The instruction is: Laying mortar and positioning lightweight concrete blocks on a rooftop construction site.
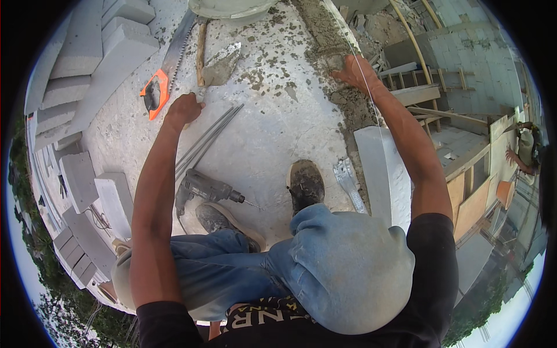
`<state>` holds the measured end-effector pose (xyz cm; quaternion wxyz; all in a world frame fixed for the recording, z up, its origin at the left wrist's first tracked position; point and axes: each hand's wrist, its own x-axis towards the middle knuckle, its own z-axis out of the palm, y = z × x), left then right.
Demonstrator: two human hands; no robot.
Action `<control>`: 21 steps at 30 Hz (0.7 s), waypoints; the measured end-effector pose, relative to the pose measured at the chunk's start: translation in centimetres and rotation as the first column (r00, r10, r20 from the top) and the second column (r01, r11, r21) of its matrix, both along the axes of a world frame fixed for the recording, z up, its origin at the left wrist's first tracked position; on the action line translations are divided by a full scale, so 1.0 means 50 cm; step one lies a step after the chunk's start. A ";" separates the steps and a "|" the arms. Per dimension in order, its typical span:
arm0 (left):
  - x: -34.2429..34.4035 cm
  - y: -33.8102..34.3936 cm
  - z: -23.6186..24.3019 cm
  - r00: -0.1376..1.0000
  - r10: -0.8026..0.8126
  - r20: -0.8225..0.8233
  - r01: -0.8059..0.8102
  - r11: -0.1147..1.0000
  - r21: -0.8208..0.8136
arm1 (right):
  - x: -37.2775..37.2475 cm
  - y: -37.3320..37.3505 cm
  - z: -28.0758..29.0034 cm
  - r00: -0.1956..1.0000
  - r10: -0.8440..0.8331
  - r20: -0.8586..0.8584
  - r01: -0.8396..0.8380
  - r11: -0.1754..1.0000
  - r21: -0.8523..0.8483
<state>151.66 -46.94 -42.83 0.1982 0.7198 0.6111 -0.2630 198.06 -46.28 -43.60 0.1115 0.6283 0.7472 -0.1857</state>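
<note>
Mortar [333, 64] spread along the wall edge is best levelled with a flat, even palm, keeping under the taut string line [365, 81] without nudging it. Nearer, at nine o'clock, the left hand [184, 107] is curled shut just beside the steel rods [209, 136]; whether it grips anything I cannot tell. Farther, at one o'clock, the right hand [357, 72] lies spread-fingered on the mortar, which sits under and left of its fingertips.

Saw [165, 75] far left on slab [278, 116], trowel [219, 65] right of it. Rods [209, 138] centre, drill [206, 188] nearer. Blocks [87, 69] stacked left; mortar strip [336, 64] far right.
</note>
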 end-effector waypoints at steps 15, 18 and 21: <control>-0.036 -0.061 -0.018 0.994 0.030 0.107 -0.047 0.986 0.161 | 0.036 -0.003 -0.073 0.986 0.147 -0.075 -0.128 0.969 0.213; -0.036 -0.076 -0.003 0.986 0.006 0.168 -0.046 0.971 0.236 | 0.088 0.011 -0.122 0.943 0.276 0.187 -0.312 0.928 0.206; -0.082 -0.113 0.035 0.971 0.056 0.231 -0.133 0.934 0.332 | 0.038 -0.002 -0.081 0.968 0.249 0.033 -0.249 0.935 0.254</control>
